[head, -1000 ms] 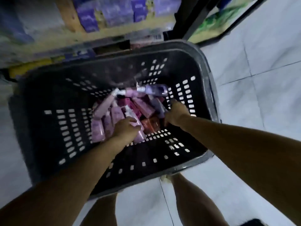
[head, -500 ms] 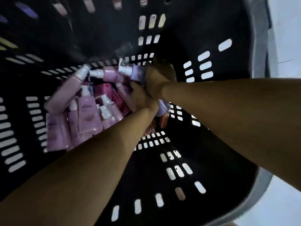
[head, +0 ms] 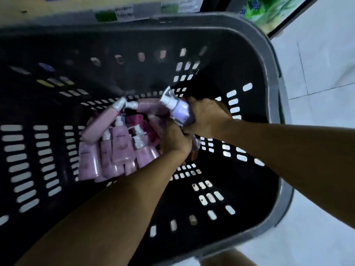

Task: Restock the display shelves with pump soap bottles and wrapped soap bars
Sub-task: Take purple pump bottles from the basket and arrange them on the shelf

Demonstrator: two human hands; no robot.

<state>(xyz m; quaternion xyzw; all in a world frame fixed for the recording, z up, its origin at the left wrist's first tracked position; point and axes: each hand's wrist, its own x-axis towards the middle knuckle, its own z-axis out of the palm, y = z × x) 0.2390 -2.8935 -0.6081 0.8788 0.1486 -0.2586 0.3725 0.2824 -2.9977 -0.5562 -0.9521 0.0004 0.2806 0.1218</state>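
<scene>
Both my arms reach down into a deep dark plastic basket [head: 276, 77]. My right hand [head: 208, 117] grips a purple pump soap bottle [head: 179, 110] with a white pump head, tilted up to the left above the pile. My left hand [head: 175, 139] is just below it, fingers curled down into the pile; what they hold is hidden. Several pink pump bottles [head: 120, 146] lie side by side on the basket floor to the left. Dark red wrapped soap bars [head: 134, 120] show between them.
The basket stands on a white tiled floor [head: 317, 64]. A shelf edge with price labels [head: 124, 11] runs along the top. Green packaged goods [head: 267, 10] sit at the top right. My leg [head: 228, 259] shows below the basket rim.
My right hand has lifted the purple bottle up off the pile and tilted it. The camera has pulled back, showing the basket rim and shelf edge again. My left hand stays in the pile.
</scene>
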